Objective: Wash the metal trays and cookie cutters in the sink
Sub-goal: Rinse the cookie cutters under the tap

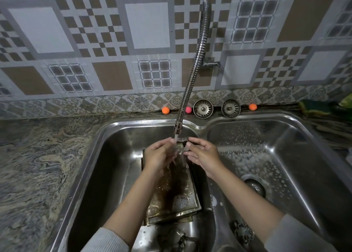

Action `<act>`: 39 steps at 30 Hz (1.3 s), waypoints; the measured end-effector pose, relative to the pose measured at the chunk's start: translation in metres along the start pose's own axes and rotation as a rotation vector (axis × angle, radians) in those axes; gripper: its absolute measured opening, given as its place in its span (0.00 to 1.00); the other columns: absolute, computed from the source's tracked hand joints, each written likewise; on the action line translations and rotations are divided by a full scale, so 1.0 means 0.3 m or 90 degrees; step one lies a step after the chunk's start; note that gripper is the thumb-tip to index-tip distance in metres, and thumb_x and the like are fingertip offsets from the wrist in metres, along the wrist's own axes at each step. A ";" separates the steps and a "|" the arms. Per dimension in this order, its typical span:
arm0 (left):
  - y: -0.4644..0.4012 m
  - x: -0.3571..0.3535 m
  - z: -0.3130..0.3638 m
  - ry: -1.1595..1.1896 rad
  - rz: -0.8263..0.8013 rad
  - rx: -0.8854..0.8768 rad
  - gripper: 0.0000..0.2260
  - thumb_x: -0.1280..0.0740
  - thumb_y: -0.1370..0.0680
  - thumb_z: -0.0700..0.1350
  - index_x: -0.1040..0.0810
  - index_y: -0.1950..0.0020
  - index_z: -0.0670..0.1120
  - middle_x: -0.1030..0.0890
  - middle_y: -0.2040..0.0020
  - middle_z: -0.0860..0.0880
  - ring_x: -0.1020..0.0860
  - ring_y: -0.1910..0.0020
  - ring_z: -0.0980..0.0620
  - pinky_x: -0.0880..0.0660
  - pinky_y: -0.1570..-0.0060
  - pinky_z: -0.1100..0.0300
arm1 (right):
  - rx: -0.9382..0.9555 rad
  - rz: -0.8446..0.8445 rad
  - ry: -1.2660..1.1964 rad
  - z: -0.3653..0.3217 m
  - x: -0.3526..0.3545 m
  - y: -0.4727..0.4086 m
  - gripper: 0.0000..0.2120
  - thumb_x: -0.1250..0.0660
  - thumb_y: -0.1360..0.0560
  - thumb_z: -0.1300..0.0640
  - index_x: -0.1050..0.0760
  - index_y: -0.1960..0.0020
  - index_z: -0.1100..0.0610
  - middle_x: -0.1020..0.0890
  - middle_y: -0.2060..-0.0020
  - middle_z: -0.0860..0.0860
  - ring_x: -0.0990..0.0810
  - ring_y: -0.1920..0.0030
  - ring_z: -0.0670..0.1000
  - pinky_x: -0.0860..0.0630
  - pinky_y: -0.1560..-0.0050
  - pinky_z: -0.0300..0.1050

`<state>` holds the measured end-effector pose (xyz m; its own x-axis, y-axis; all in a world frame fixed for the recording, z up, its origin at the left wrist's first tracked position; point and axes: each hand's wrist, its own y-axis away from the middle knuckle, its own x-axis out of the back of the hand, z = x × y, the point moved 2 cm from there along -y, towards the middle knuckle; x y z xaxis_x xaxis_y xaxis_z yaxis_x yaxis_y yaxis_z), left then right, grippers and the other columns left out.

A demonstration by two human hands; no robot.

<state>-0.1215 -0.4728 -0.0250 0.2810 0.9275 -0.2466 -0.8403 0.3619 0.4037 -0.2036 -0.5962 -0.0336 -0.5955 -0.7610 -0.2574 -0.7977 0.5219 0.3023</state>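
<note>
Both hands, left hand (161,152) and right hand (202,153), pinch one cookie cutter (182,146) directly under the faucet nozzle (177,129) for rinsing. Stacked metal trays (171,194) lie below the nozzle, catching runoff.

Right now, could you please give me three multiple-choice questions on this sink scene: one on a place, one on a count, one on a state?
1. Where do the metal trays lie?
A. left basin
B. right basin
C. counter

2. How many small balls sit on the ledge behind the sink?
A. one
B. three
C. five

3. The faucet is:
A. dry
B. running
C. removed

Key: 1 A, the stack rests in the left basin. 2 B, two orange, one pink. 3 B, water falls on the cookie cutter held by the left hand and right hand.
</note>
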 end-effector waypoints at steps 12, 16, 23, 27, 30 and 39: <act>0.001 0.059 0.034 0.009 0.031 -0.022 0.05 0.28 0.27 0.40 0.17 0.52 0.43 0.15 0.57 0.44 0.18 0.59 0.44 0.20 0.54 0.53 | -0.003 -0.043 0.006 0.009 -0.066 -0.007 0.08 0.32 0.24 0.60 0.22 0.46 0.53 0.16 0.53 0.56 0.16 0.55 0.52 0.22 0.46 0.47; 0.013 0.066 0.039 -0.007 0.021 -0.029 0.03 0.29 0.26 0.40 0.17 0.53 0.44 0.15 0.59 0.45 0.17 0.60 0.45 0.19 0.57 0.54 | -0.005 -0.045 0.023 0.014 -0.063 -0.001 0.11 0.31 0.24 0.60 0.22 0.43 0.56 0.16 0.50 0.58 0.16 0.53 0.54 0.21 0.47 0.46; 0.026 0.101 0.065 -0.041 0.032 -0.046 0.09 0.29 0.26 0.41 0.18 0.48 0.40 0.16 0.57 0.44 0.17 0.61 0.49 0.19 0.64 0.60 | -0.011 -0.066 0.013 0.019 -0.091 0.008 0.09 0.31 0.25 0.60 0.22 0.46 0.55 0.16 0.55 0.53 0.16 0.55 0.52 0.20 0.50 0.42; 0.035 0.117 0.079 -0.047 0.038 -0.063 0.08 0.29 0.26 0.41 0.18 0.48 0.42 0.17 0.54 0.44 0.18 0.66 0.53 0.22 0.68 0.65 | -0.017 -0.070 0.008 0.026 -0.111 0.000 0.09 0.30 0.25 0.61 0.22 0.46 0.56 0.16 0.55 0.55 0.16 0.58 0.50 0.21 0.47 0.45; 0.037 0.115 0.081 -0.045 0.039 -0.066 0.08 0.29 0.26 0.40 0.18 0.48 0.41 0.17 0.53 0.43 0.18 0.61 0.49 0.20 0.66 0.62 | -0.015 -0.071 0.011 0.023 -0.110 -0.001 0.08 0.30 0.25 0.61 0.22 0.46 0.55 0.15 0.54 0.56 0.16 0.56 0.52 0.20 0.48 0.45; 0.036 0.012 0.040 -0.049 -0.025 -0.051 0.06 0.29 0.26 0.39 0.17 0.50 0.41 0.16 0.56 0.41 0.18 0.60 0.45 0.19 0.60 0.55 | -0.011 -0.029 0.018 -0.020 0.006 0.016 0.07 0.29 0.26 0.58 0.20 0.48 0.53 0.15 0.53 0.56 0.15 0.52 0.54 0.20 0.49 0.44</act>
<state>-0.1241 -0.4643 -0.0111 0.3469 0.9181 -0.1916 -0.8611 0.3927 0.3228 -0.2080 -0.5973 -0.0269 -0.5547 -0.7952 -0.2448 -0.8224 0.4795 0.3061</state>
